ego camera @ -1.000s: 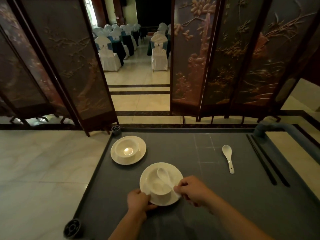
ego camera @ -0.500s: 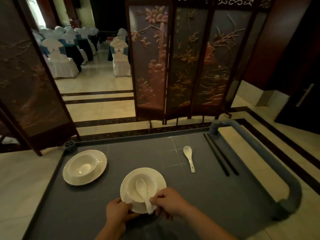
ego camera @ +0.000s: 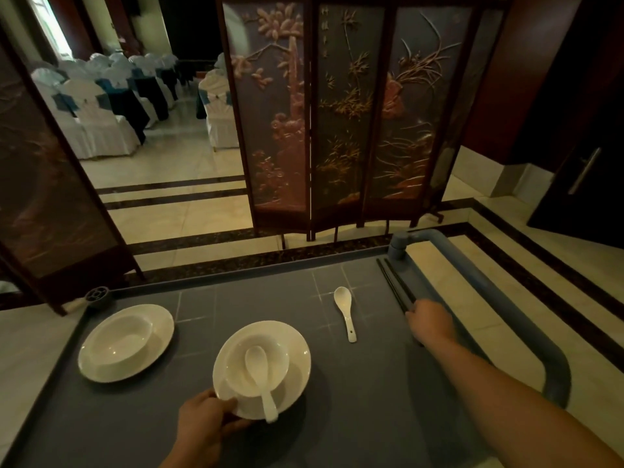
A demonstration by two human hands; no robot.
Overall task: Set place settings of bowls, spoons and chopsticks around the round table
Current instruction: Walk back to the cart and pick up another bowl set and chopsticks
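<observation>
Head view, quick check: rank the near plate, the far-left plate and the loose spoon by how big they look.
1. The near plate and the far-left plate: about alike. The near one looks slightly bigger, but it sits closer to the camera, so I won't rank them.
2. The loose spoon: clearly smallest.

Dim warm room, daylight from a window [ego camera: 47, 27] far beyond the left hand [ego camera: 206, 430], faint sheen on the bowl [ego camera: 280, 356] just past it, edges bowed, slightly soft overall.
</observation>
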